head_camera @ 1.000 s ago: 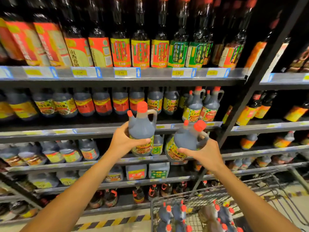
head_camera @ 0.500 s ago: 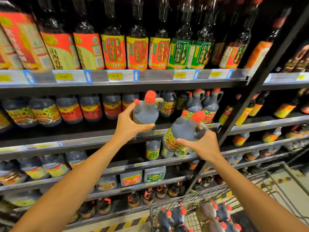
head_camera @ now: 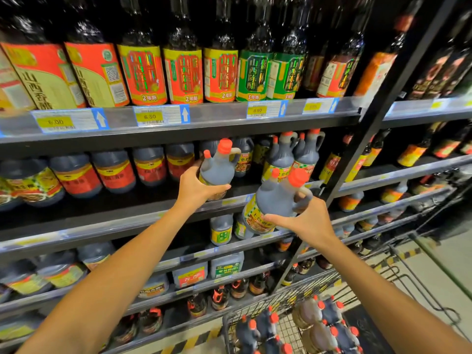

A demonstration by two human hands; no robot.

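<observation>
A: Which step?
B: Apparently shelving; left hand (head_camera: 196,187) grips first jug (head_camera: 218,166) at the middle shelf (head_camera: 127,204) edge; right hand (head_camera: 307,222) grips second jug (head_camera: 274,204), tilted, just below; next, probably: seat the first upright.

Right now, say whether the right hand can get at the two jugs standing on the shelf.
Probably not: the standing jugs are close, but the right hand holds a tilted jug in front of them.

Hands: two, left hand (head_camera: 198,186) and right hand (head_camera: 310,222)
Held jugs: two, left jug (head_camera: 217,167) mid-frame, right jug (head_camera: 275,200) at its 4 o'clock
shelved handled jugs (head_camera: 283,154): two, 2 o'clock
green-label bottles (head_camera: 254,75): two, 12 o'clock
red "2年" bottles (head_camera: 184,75): three, 11 o'clock
blue-arrow price tags (head_camera: 185,114): four
cart jugs (head_camera: 329,328): uncountable, 5 o'clock
</observation>
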